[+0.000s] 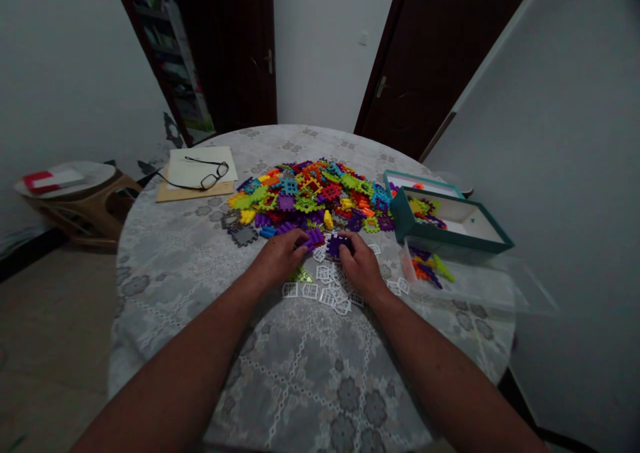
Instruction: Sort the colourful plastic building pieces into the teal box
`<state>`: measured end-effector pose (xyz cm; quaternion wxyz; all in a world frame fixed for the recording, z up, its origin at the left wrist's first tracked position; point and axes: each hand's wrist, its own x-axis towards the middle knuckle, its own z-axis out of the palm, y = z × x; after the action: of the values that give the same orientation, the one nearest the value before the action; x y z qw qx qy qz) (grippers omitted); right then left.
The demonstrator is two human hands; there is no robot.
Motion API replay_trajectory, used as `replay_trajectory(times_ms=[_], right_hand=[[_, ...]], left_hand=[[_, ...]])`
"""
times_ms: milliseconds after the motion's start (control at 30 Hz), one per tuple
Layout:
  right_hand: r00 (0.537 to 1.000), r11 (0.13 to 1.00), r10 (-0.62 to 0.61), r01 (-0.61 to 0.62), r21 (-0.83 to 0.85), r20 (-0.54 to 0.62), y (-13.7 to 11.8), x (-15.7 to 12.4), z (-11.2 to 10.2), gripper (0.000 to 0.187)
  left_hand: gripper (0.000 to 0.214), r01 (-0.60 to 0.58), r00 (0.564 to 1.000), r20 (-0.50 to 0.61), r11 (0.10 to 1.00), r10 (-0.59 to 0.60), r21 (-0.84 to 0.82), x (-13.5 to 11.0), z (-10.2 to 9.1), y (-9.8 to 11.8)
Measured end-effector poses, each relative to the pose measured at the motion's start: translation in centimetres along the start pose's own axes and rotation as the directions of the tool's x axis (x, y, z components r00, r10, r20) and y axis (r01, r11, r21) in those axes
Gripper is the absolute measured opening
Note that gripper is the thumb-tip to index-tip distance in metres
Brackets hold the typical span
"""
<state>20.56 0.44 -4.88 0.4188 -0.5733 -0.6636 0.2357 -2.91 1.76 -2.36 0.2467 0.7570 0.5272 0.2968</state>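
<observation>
My right hand (pixel 361 265) pinches a dark purple square building piece (pixel 335 245) with notched edges. My left hand (pixel 281 258) is closed, with thumb and index finger on a purple ribbed building piece (pixel 314 239) at the near edge of the heap. The heap of building pieces (pixel 310 193) lies just beyond both hands in many colours. White window-shaped pieces (pixel 326 296) are scattered on the cloth between and below the hands. A lime green triangular piece (pixel 303 275) rests beside my left wrist.
A patterned cloth covers the round table (pixel 300 386). At right stand a teal box (pixel 453 243) and a clear plastic container (pixel 475 289), both with some pieces inside. Eyeglasses (pixel 209 178) lie on papers (pixel 175 191) at left. A stool (pixel 90 206) stands beyond the table's left side.
</observation>
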Motion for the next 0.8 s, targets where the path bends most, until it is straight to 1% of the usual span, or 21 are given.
replay_trajectory(times_ms=[133,233,367,433,467,533,600,633,700,767,800], right_hand=[[1.0,1.0,-0.004,0.004,-0.002,-0.003,0.1,0.1,0.0,0.037],[1.0,1.0,-0.001,0.001,-0.016,0.004,-0.2,0.1,0.0,0.036],[0.998,0.997,-0.055,0.056,-0.053,0.013,-1.3,0.1,-0.3,0.035],[0.996,0.995,-0.085,0.085,-0.055,0.003,-2.3,0.3,-1.1,0.035],[0.995,0.994,-0.096,0.095,-0.055,-0.012,-2.8,0.5,-1.8,0.034],[0.99,0.991,-0.121,0.117,-0.065,-0.069,-3.6,1.2,-4.0,0.033],[0.972,0.986,-0.147,0.13,-0.102,-0.184,-3.9,2.3,-7.1,0.033],[0.955,0.983,-0.156,0.125,-0.135,-0.253,-3.7,3.0,-8.7,0.032],[0.908,0.972,-0.162,0.08,-0.221,-0.386,-2.7,4.3,-12.1,0.032],[0.869,0.943,-0.165,0.001,-0.332,-0.466,-1.0,5.5,-15.1,0.032],[0.86,0.921,-0.165,-0.041,-0.388,-0.483,-0.1,6.1,-16.3,0.032]], left_hand=[[0.019,-0.016,1.0,0.024,1.0,0.016,0.001,0.1,0.0,0.3],[0.02,0.002,0.999,0.052,1.0,-0.002,-0.005,0.2,-0.1,0.5],[0.028,-0.001,0.995,0.098,1.0,-0.002,0.029,0.5,0.0,0.5],[0.031,-0.014,0.996,0.094,0.999,0.01,0.046,0.5,-0.1,0.4],[0.032,-0.015,0.996,0.09,0.998,0.011,0.053,0.6,-0.2,0.3],[0.033,-0.009,0.996,0.088,0.998,0.004,0.06,0.5,-0.4,0.2],[0.031,0.002,0.996,0.093,0.998,-0.007,0.057,0.5,-0.6,0.2],[0.029,0.006,0.996,0.089,0.998,-0.011,0.056,0.5,-0.6,0.2],[0.026,0.011,0.997,0.08,0.998,-0.016,0.06,0.5,-0.7,0.3],[0.025,0.013,0.997,0.071,0.998,-0.018,0.068,0.5,-0.7,0.3],[0.025,0.012,0.997,0.07,0.997,-0.018,0.074,0.5,-0.7,0.2]])
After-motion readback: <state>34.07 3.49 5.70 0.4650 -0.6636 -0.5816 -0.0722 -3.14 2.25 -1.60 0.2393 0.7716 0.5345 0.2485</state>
